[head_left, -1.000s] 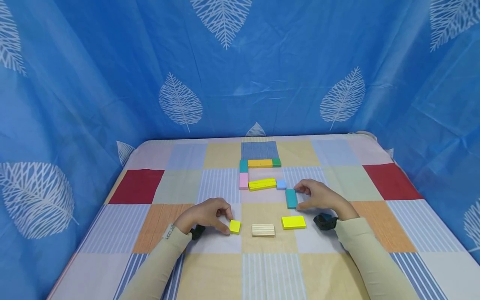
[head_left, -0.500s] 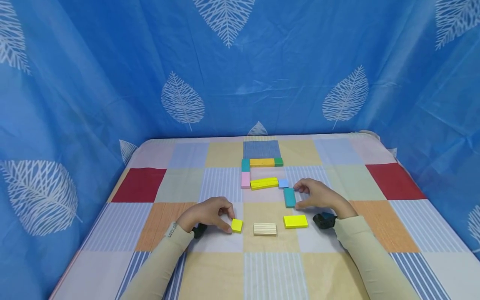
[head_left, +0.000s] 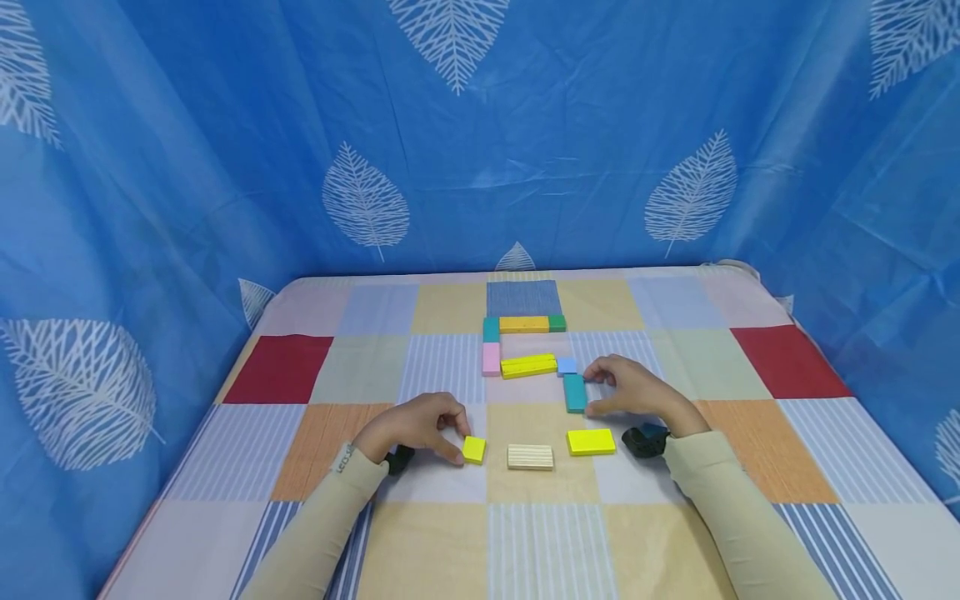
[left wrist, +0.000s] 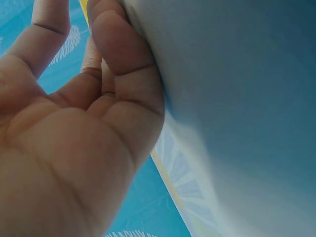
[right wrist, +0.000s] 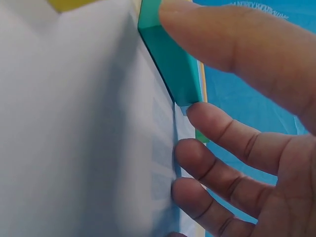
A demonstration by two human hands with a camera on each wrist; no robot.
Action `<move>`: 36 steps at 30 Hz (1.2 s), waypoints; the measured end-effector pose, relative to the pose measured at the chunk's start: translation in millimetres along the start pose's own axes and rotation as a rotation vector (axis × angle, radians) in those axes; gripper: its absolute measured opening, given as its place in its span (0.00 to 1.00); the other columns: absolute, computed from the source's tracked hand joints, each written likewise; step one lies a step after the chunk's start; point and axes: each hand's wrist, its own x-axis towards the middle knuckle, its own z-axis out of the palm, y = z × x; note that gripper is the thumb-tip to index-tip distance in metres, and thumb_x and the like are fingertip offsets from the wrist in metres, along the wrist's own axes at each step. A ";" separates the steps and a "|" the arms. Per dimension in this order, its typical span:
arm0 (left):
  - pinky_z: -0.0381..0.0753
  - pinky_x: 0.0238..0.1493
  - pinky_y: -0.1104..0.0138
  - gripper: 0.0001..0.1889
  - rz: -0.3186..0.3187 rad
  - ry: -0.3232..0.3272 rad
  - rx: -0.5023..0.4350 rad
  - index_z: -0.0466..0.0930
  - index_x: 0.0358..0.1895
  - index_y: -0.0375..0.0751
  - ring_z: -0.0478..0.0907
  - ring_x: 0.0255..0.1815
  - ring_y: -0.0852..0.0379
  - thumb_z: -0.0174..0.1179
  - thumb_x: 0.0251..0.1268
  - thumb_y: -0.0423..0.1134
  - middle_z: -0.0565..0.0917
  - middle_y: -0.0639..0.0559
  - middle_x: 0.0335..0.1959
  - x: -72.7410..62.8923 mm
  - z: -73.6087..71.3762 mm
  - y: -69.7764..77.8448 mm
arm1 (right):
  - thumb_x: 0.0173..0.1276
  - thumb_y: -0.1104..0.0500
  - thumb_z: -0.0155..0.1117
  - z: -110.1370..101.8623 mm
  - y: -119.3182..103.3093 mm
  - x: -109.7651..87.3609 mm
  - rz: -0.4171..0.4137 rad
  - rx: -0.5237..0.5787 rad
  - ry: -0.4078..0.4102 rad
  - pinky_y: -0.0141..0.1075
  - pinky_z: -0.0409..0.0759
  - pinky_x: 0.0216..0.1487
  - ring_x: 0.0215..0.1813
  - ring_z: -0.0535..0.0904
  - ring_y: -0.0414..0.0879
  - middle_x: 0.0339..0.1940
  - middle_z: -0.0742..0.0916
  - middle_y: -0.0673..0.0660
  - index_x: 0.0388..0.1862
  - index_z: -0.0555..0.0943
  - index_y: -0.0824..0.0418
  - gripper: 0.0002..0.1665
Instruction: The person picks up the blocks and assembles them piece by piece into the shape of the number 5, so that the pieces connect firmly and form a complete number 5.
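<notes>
My left hand (head_left: 420, 427) pinches a small yellow square block (head_left: 474, 450) between thumb and fingers. Most of that block is hidden in the left wrist view, where curled fingers (left wrist: 123, 54) fill the left side. With thumb and forefinger at opposite ends, my right hand (head_left: 636, 390) holds a teal rectangular block (head_left: 575, 393). In the right wrist view the thumb lies against the teal block (right wrist: 173, 64) and the forefinger touches its far end; the other fingers rest near the cloth. A small light-blue block (head_left: 566, 367) sits at the teal block's far end.
A yellow block (head_left: 591, 442) and a striped wooden block (head_left: 530, 457) lie nearer the person. Farther back, a teal block (head_left: 491, 330), an orange block (head_left: 524, 325), a green block (head_left: 557, 323), a pink block (head_left: 491, 360) and a long yellow block (head_left: 528, 366) form a bracket shape.
My right hand has slid the teal block a little left and away from the person, up to the light-blue block. My left hand stays at the yellow square block. The view shifted slightly.
</notes>
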 end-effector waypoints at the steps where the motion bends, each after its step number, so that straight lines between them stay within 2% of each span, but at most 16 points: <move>1: 0.73 0.45 0.66 0.13 -0.002 0.000 0.001 0.87 0.36 0.45 0.71 0.40 0.57 0.85 0.55 0.34 0.79 0.56 0.38 0.3 0.0 -0.2 | 0.60 0.58 0.86 0.2 -0.4 0.1 -0.003 -0.001 0.001 0.51 0.78 0.57 0.50 0.75 0.55 0.51 0.86 0.60 0.55 0.83 0.70 0.30; 18: 0.73 0.45 0.67 0.13 0.010 -0.005 -0.003 0.87 0.36 0.44 0.70 0.40 0.59 0.85 0.55 0.34 0.79 0.56 0.38 0.3 -1.7 -1.6 | 0.61 0.57 0.86 2.2 -5.5 1.5 -0.026 -0.020 0.010 0.52 0.79 0.58 0.49 0.76 0.54 0.48 0.86 0.59 0.54 0.83 0.69 0.29; 28: 0.73 0.46 0.65 0.13 -0.030 -0.008 -0.006 0.87 0.36 0.47 0.71 0.41 0.56 0.85 0.55 0.35 0.79 0.56 0.38 0.2 -1.1 2.0 | 0.61 0.56 0.86 2.3 -6.5 3.2 0.002 -0.019 0.013 0.56 0.79 0.63 0.53 0.77 0.57 0.51 0.86 0.61 0.56 0.84 0.68 0.30; 36: 0.72 0.45 0.65 0.13 -0.035 -0.005 -0.007 0.87 0.36 0.47 0.71 0.41 0.56 0.85 0.55 0.35 0.78 0.56 0.37 0.1 -0.9 2.0 | 0.61 0.57 0.86 2.3 -8.9 3.1 -0.012 -0.013 0.012 0.55 0.79 0.61 0.52 0.77 0.57 0.52 0.86 0.62 0.56 0.84 0.70 0.30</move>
